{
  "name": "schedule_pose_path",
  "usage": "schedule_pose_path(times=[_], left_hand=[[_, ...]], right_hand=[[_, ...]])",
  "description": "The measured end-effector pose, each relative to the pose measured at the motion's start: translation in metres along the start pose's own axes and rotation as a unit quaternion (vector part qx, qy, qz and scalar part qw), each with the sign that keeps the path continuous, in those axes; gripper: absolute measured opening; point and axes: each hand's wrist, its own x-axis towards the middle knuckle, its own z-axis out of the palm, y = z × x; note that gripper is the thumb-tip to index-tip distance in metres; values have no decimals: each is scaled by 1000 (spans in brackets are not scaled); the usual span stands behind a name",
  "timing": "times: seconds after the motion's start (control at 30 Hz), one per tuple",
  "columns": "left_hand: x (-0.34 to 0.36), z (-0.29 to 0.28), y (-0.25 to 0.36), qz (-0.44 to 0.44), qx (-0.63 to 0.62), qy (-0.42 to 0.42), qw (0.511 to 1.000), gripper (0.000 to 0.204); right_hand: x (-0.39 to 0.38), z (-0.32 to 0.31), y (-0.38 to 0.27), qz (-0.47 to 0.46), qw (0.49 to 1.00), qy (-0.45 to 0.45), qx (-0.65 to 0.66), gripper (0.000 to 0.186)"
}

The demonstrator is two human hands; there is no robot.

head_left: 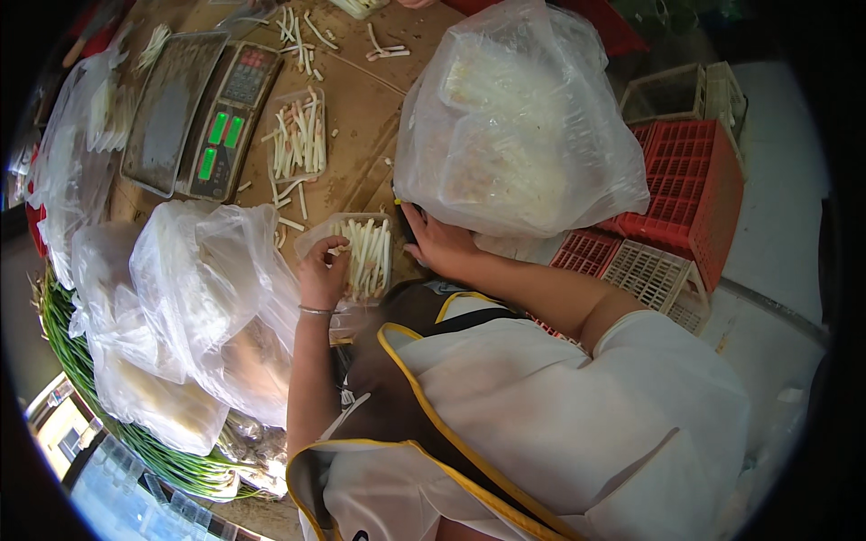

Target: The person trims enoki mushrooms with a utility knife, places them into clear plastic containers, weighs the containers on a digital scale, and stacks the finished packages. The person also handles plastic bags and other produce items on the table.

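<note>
A clear plastic tray [385, 287] of cut white stalks [364, 254] sits close in front of me. My left hand [327, 272] is at its left edge, fingers curled in a pinch near the stalks; what they hold, if anything, is too small to make out. To the right of the tray, my right hand [440, 245] is closed around a black object [405, 225] with a yellow spot at its far end, mostly hidden by the fingers. Beyond lies a second clear tray [319, 102], heaped with similar stalks, some sticking out over its rim.
A large clear bag of packed trays [523, 117] stands on the right. More plastic bags [203, 298] lie left, above green stalks [135, 437]. A scale [221, 135] with lit green displays stands far left. Red crates [690, 185] are right of the table [365, 117].
</note>
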Motion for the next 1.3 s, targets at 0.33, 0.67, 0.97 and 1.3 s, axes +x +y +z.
schedule_pose_path(times=[0.33, 0.67, 0.97, 1.3], left_hand=[[-5, 6, -2, -119, -259, 32, 958, 18], [-6, 18, -8, -106, -352, 66, 928, 22], [-3, 10, 6, -124, -310, 70, 940, 21], [-1, 15, -3, -115, -348, 79, 927, 27]], right_hand=[[2, -1, -12, 94, 986, -42, 129, 74], [-24, 15, 5, 97, 924, 13, 370, 52], [7, -44, -32, -76, 989, -36, 124, 43], [17, -28, -34, -123, 991, 37, 48, 44]])
